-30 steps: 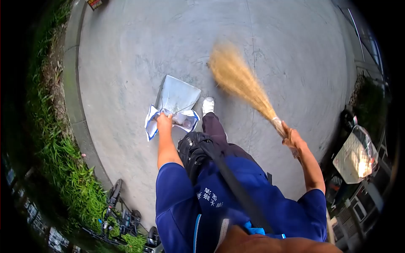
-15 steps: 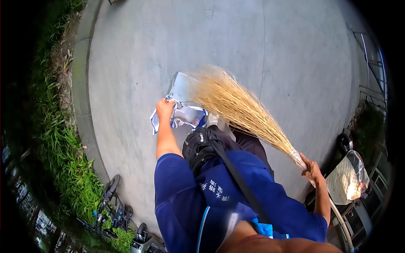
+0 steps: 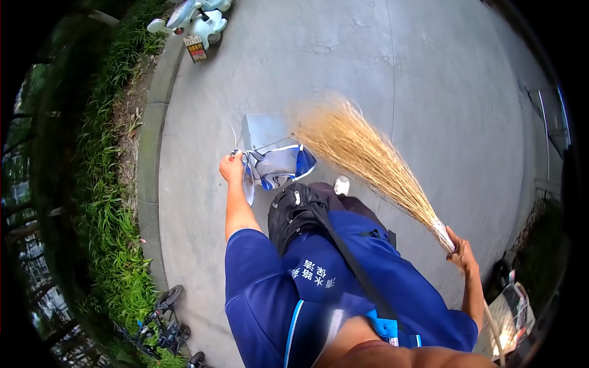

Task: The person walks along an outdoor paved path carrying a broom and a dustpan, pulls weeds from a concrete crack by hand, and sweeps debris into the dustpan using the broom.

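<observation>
My right hand (image 3: 461, 251) is wrapped round the bound neck of a straw broom (image 3: 374, 162), whose long handle runs back past my forearm. The bristles fan out forward and to the left, their tips blurred by motion beside the pan. In my closed left hand (image 3: 231, 167) is the upper part of a metal dustpan (image 3: 264, 127), its flat grey pan ahead of me. A white and blue cloth or bag (image 3: 279, 164) hangs at the dustpan, touching my left hand. What my left fingers grip exactly is partly hidden.
A curb (image 3: 153, 141) and grass strip (image 3: 116, 233) run along the left. A pale scooter (image 3: 205, 24) with a small sign (image 3: 195, 48) stands at the upper left, a dark bike (image 3: 162, 325) at the lower left. More vehicles (image 3: 512, 313) stand lower right. A black bag (image 3: 294, 211) hangs at my front.
I have moved forward along the pavement; the pale scooter has come into view. My left hand and the cloth have shifted slightly, and a white shoe now shows right of the black bag.
</observation>
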The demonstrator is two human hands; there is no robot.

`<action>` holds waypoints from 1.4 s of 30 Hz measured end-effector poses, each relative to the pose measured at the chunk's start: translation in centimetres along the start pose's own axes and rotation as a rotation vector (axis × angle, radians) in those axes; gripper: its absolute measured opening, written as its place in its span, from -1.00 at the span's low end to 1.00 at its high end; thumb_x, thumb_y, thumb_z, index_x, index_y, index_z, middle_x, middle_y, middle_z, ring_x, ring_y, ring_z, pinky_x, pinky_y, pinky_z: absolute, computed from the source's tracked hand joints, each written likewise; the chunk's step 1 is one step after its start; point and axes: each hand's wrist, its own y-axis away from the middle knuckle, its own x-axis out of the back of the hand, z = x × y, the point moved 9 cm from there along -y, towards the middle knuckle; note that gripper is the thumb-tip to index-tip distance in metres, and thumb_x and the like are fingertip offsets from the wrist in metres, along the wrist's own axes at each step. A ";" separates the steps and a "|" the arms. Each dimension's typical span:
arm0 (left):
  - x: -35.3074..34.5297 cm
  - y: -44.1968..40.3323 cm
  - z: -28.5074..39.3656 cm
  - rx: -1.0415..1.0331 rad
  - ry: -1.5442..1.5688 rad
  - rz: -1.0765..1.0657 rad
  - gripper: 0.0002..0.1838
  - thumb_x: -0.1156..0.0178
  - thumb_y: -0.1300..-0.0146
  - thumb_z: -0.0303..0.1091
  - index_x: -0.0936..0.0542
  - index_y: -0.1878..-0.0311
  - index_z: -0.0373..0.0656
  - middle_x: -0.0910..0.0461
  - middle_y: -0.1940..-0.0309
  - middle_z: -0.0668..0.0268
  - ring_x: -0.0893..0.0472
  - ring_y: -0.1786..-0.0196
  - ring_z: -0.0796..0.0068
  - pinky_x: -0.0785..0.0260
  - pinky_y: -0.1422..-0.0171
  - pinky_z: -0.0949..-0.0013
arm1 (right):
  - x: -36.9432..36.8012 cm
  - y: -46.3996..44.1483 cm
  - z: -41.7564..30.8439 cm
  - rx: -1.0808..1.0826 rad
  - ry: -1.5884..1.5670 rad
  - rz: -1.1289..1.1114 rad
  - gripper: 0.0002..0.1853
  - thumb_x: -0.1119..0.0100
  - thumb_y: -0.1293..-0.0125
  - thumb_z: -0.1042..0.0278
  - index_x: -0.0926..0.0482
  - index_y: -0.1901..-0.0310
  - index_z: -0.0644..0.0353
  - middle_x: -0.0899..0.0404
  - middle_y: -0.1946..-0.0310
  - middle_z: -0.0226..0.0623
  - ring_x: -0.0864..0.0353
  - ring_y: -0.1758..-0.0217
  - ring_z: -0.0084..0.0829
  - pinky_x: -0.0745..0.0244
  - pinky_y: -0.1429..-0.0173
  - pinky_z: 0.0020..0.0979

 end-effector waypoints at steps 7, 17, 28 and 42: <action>-5.5 -7.5 14.6 -0.052 0.100 0.064 -0.58 -0.35 0.12 -0.03 -0.54 0.60 -0.26 -0.55 0.58 0.10 -0.54 0.47 0.13 -0.33 0.31 0.17 | 11.6 -12.4 -3.9 -0.007 -0.069 0.026 -0.02 -0.23 0.37 0.64 -0.22 -0.29 0.02 -0.56 0.08 -0.09 -0.56 0.07 -0.35 -0.38 -0.06 -0.46; -18.4 -23.6 29.8 0.012 0.095 0.023 -0.59 -0.36 0.17 -0.10 -0.46 0.65 -0.28 -0.52 0.61 0.07 -0.50 0.47 0.06 -0.30 0.33 0.12 | 27.1 -28.2 -9.7 -0.037 0.385 0.043 -0.07 -0.16 0.41 0.59 -0.32 -0.23 -0.16 -0.54 0.33 -0.10 -0.54 0.21 -0.07 -0.43 0.06 -0.22; -29.9 -34.5 49.4 -0.013 -0.003 -0.064 -0.60 -0.35 0.16 -0.12 -0.49 0.64 -0.30 -0.52 0.64 0.07 -0.49 0.53 0.12 -0.31 0.36 0.14 | 42.5 -38.0 -9.6 -0.188 0.015 0.100 0.01 -0.16 0.47 0.66 -0.25 -0.28 0.01 -0.53 0.11 0.01 -0.58 0.09 -0.30 -0.40 -0.06 -0.43; -39.5 -50.3 71.8 0.029 0.111 0.038 -0.58 -0.37 0.13 -0.12 -0.48 0.67 -0.33 -0.49 0.71 0.13 -0.42 0.62 0.34 -0.27 0.43 0.19 | 62.3 -82.7 -18.3 -0.016 -0.518 0.192 0.00 -0.21 0.38 0.68 -0.18 -0.31 0.13 -0.47 -0.10 -0.18 -0.40 -0.17 -0.41 -0.26 -0.21 -0.49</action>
